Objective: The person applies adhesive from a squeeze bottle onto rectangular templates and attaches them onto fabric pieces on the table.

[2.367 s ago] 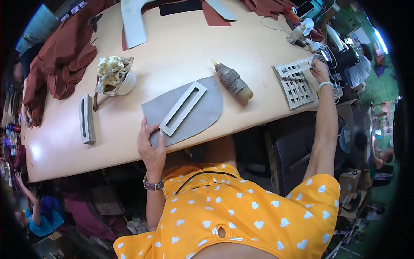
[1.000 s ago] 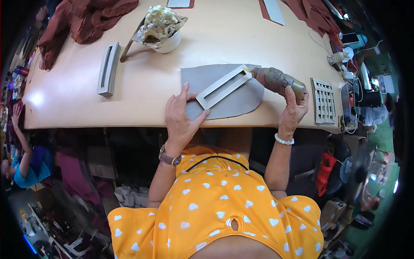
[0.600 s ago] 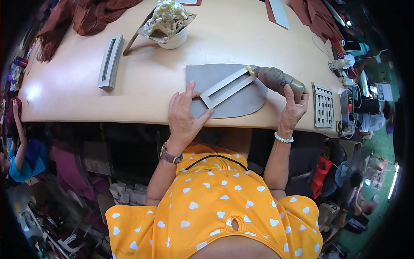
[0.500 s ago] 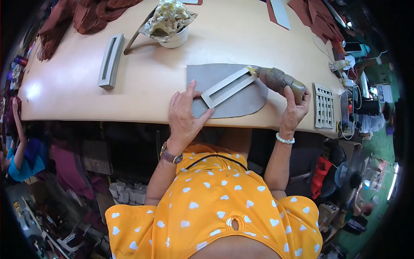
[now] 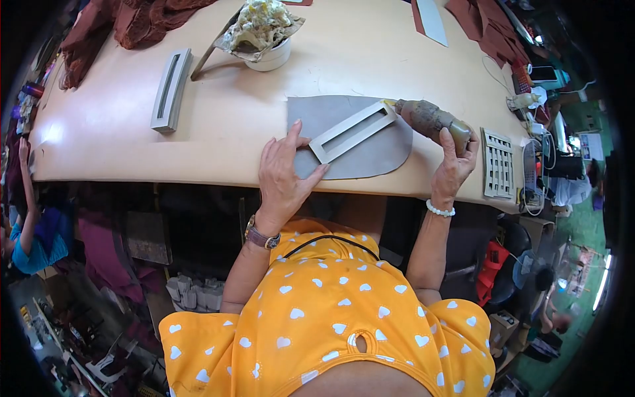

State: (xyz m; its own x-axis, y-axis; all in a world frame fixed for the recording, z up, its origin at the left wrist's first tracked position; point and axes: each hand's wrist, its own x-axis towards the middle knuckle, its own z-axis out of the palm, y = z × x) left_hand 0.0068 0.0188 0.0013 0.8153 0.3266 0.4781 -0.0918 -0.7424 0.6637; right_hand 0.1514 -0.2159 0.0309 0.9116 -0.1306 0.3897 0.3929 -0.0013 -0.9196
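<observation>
A grey rectangular frame (image 5: 349, 130) with a long slot lies slantwise on a rounded grey sheet (image 5: 387, 151) near the table's front edge. My left hand (image 5: 286, 167) rests at the frame's lower left end, its fingers spread and touching the frame and sheet. In my right hand (image 5: 455, 156) is a brown glue bottle (image 5: 430, 120), held by its base. The yellow tip of the bottle points left and meets the frame's upper right end.
On the table (image 5: 218, 155) stand a white tub (image 5: 271, 58) topped with crusted material and a stack of grey frames (image 5: 170, 91). A slotted grey stack (image 5: 497, 163) lies at right. Dark red fabric (image 5: 149, 23) is at back left. Another person's arm (image 5: 28, 198) shows at far left.
My right hand has left the slotted stack at right and taken hold of the bottle, bringing its tip to the frame. Lately the bottle has shifted slightly right; my left hand stays on the frame.
</observation>
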